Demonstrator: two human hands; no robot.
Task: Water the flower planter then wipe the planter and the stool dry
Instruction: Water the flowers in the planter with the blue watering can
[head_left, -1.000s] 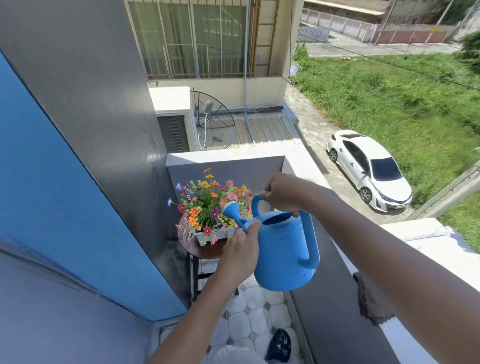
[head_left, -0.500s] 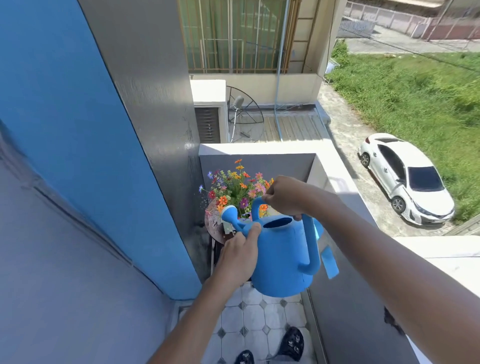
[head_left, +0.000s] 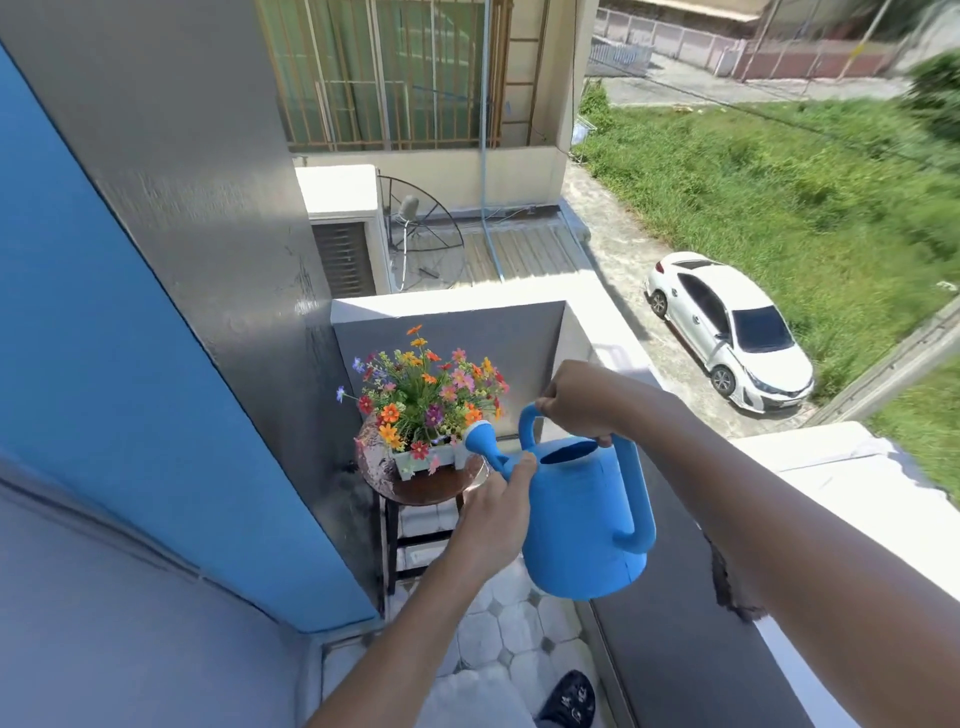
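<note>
Item, flower planter (head_left: 426, 457): white trough of mixed blooms, sitting on a round stool (head_left: 415, 486) in the balcony corner. Item, blue watering can (head_left: 576, 514) — rose just beside the planter's near end, no water visible yet. My right hand (head_left: 582, 402) is curled round the top handle; my left hand (head_left: 493, 512) steadies the spout, fingers wrapped under it. Handling note: I'd tip slowly from the right hand, keeping the rose over the soil (spill onto the stool means more wiping). Surround: tiled floor (head_left: 498, 634), parapet wall (head_left: 691, 649).
</note>
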